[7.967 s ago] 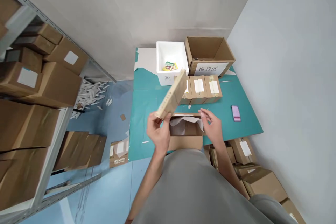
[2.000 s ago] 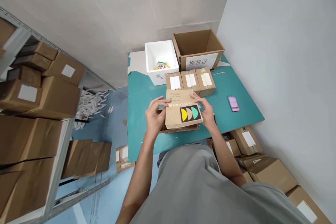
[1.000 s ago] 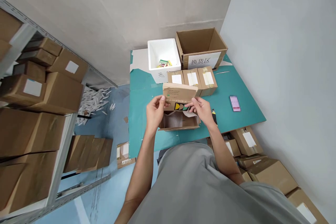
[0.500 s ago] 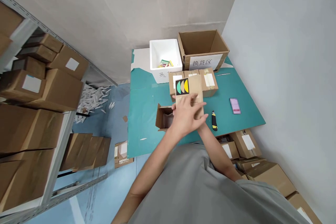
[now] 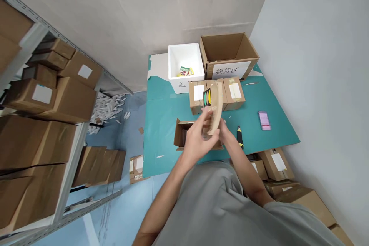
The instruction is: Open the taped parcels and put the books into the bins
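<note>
Upright and turned partly edge-on, a brown kraft packet (image 5: 216,109) with a black label of green, tan and yellow half-rounds is held above the green table. My left hand (image 5: 198,135) grips its lower left side, fingers on the printed face and thumb at the bottom edge. Behind its lower right side is my right hand (image 5: 223,130), closed against the back, with most of its fingers hidden. Below my hands an open cardboard box (image 5: 180,134) sits on the table, partly covered by them. A black and yellow utility knife (image 5: 240,137) lies right of my right hand.
Several taped boxes (image 5: 235,91) stand in a row behind the packet. Beyond them are a white foam bin (image 5: 187,83) with colourful packets inside and a large open carton (image 5: 250,70). A pink blurred item (image 5: 264,120) lies at right. Shelves of cartons (image 5: 72,100) stand left.
The packet has turned from face-on to nearly edge-on. My left hand has gone from lying spread over its face to gripping its lower side. The view has shifted slightly.
</note>
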Demonstrator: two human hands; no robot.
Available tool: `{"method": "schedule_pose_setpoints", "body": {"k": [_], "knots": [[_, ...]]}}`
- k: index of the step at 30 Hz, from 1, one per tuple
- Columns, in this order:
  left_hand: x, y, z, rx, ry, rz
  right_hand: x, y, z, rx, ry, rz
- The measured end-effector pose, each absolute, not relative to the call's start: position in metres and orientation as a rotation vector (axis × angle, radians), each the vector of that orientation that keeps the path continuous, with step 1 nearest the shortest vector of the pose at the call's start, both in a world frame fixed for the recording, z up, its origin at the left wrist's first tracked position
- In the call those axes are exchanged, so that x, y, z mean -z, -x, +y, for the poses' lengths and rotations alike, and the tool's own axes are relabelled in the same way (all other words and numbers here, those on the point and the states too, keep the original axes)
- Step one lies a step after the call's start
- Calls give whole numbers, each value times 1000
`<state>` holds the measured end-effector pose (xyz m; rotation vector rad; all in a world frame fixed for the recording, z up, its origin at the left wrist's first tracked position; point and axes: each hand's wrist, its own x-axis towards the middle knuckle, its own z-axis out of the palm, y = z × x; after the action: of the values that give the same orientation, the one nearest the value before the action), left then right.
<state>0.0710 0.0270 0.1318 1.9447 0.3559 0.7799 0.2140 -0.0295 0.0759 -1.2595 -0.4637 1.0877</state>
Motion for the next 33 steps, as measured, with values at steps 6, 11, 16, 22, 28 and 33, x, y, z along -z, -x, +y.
{"method": "schedule_pose_setpoints", "body": {"k": [6, 11, 16, 22, 28, 33], "knots": [[-105, -60, 81, -793, -1388, 698, -94, -234, -18, -946, 1237, -594], [-94, -83, 97, -780, -1378, 796, -82, -244, 1, -856, 1471, -698], [-86, -124, 94, -711, -1732, 634, -75, -262, 14, -785, 1593, -711], [-79, -170, 120, -566, -2008, 421, -71, -315, 22, -668, 1393, -280], [-55, -216, 163, -629, -1574, 639, -81, -353, 40, -608, 1408, -291], [-64, -263, 196, -702, -1530, 736, -95, -391, 75, -550, 1469, -356]]}}
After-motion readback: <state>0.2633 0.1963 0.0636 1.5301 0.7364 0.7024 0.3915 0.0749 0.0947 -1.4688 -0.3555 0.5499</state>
